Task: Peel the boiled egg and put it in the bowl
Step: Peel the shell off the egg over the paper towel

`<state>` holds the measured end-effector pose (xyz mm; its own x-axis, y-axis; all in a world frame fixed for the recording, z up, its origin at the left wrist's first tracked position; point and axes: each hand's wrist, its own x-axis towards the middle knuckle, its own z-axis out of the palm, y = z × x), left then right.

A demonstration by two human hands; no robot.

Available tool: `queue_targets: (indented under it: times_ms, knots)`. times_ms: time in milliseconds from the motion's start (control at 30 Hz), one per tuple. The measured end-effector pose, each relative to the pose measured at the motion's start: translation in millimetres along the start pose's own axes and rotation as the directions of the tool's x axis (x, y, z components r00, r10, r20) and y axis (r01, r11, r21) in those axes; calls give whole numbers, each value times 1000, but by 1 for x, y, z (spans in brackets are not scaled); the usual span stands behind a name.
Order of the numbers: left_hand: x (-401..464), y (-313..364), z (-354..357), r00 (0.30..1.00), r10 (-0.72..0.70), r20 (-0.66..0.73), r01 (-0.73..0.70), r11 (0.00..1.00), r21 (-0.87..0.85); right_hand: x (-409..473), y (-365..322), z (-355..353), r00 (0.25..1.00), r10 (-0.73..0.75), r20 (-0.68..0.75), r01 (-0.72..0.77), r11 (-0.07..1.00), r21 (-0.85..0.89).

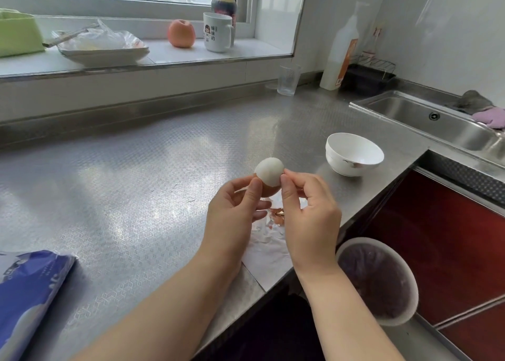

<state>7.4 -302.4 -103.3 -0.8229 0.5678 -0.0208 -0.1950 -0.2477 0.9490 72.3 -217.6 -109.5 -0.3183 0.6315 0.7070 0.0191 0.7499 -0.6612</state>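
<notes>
- Holding the egg [269, 175] up over the steel counter [142, 185], I have my left hand [235, 213] cupped around its lower half, thumb pressed against the side.
- My right hand [308, 213] is pinched small, thumb and forefinger closed at the egg's right edge, where bare white meets shell. Whether a flake is actually between those fingertips I cannot tell.
- The upper half is already clean and white. The lower part, down in my left fingers, shows brown shell, so I judge the peeling roughly halfway done.
- Broken bits of shell [277, 216] lie on a sheet of paper [266, 248] on the counter below my hands, which fits that estimate.
- The white bowl [354, 154] stands to my right and a little farther back, near the egg but not touching anything. It looks empty from here.
- Left to do, as I read it: strip the remaining brown shell off the bottom, check for stuck fragments, then carry the egg across and set it in the bowl.
- The bare white is soft and slick, so I would keep my left grip light and peel with small pulls, not digging in.
- A bin [378, 281] sits below the counter edge on my right, handy for the shell afterwards.
</notes>
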Motion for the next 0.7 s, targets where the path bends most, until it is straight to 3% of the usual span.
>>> queue_targets:
  times_ms: [333,467,567,700]
  knots:
    - [-2,1,1,998,63,13,-64,993,100,1,4,5,997,-17,-76,14,999,-46]
    - [-2,2,2,998,59,23,-61,992,111,6,-2,4,986,167,-9,-167,986,24]
    - [-2,2,1,999,42,11,-43,995,91,14,-5,-3,933,354,66,-360,918,166]
    - [-1,3,0,999,33,-12,-31,996,81,16,7,-18,917,358,174,-373,926,60]
